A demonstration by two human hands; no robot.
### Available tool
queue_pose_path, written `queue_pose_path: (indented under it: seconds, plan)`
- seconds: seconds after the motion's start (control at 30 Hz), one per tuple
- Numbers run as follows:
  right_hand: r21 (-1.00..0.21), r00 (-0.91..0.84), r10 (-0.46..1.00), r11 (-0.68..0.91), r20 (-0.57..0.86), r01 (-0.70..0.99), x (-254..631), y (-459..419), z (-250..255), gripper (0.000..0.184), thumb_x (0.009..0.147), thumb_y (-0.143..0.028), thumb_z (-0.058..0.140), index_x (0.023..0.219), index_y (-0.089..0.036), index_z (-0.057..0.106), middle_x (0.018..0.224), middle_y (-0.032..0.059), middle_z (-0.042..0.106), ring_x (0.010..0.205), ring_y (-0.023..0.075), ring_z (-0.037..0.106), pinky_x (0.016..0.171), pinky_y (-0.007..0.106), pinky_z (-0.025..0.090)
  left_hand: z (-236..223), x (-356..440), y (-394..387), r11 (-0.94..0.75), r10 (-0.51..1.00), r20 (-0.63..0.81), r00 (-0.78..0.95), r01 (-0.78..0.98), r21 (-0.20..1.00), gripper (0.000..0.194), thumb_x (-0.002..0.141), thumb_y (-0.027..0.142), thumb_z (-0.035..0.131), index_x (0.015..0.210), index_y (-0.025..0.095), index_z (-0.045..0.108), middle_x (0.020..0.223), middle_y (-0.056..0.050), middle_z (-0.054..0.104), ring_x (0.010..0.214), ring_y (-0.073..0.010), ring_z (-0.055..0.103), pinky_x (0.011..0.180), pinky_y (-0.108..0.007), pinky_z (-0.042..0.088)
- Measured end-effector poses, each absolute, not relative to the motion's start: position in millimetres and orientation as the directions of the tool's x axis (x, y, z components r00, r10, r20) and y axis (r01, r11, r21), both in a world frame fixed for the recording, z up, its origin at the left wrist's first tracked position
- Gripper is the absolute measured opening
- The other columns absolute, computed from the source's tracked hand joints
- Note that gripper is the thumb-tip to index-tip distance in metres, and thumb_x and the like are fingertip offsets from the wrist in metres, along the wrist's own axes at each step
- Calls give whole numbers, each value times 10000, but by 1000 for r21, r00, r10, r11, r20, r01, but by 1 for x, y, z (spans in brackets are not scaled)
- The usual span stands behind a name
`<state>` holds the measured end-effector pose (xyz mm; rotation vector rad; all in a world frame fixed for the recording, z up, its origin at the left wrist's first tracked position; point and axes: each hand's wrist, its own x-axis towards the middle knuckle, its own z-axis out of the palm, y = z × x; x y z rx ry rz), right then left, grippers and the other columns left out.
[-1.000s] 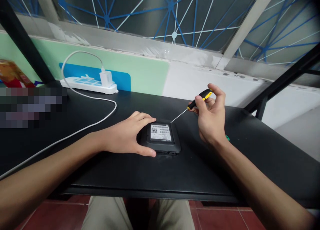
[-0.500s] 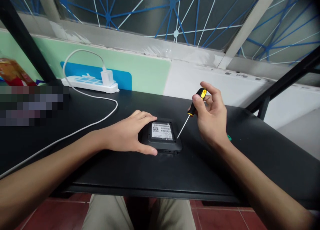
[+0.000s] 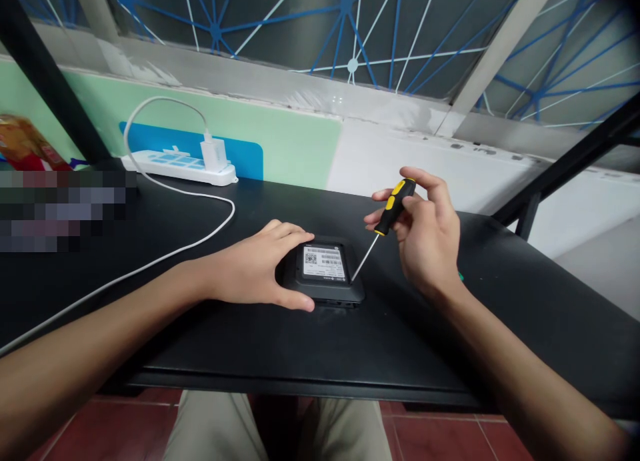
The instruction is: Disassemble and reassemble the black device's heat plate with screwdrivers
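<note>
A flat black electronic device [image 3: 326, 291] lies on the black table, a white label with a QR code and barcodes facing up. My left hand [image 3: 255, 264] grips its left side, thumb along the near edge and fingers over the far edge. In my right hand [image 3: 427, 241] is a screwdriver [image 3: 396, 204] with a black-and-yellow handle, pinched between thumb and fingers. Its thin metal shaft slants down to the left, and the tip meets the device near the label's lower right corner. Whether a screw sits under the tip I cannot tell.
Behind my left hand, a white power strip [image 3: 180, 169] stands against the wall with a charger [image 3: 214, 153] plugged in. Its white cable [image 3: 200, 246] curls across the table's left side. A small green item [image 3: 461, 277] shows behind my right wrist.
The screwdriver handle has turned, showing different yellow patches, and my right fingers have shifted around it. Its tip stays at about the same corner. My left hand and the device have not moved.
</note>
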<state>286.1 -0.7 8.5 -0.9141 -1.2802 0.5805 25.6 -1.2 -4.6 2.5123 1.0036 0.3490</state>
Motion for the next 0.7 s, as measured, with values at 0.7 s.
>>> queue_pose_path:
  seconds: [0.7]
  plan:
    - [-814, 257, 778, 577, 573, 68, 284, -4, 13, 162, 1005, -337, 502, 1077, -294, 640, 1056, 21, 760, 698, 148, 758, 547, 300, 648, -5, 26, 0, -660, 697, 83, 712, 593, 462, 1028, 764, 745, 757, 1560, 195, 408, 1586, -124, 454, 1481, -330, 368, 1242, -483, 353]
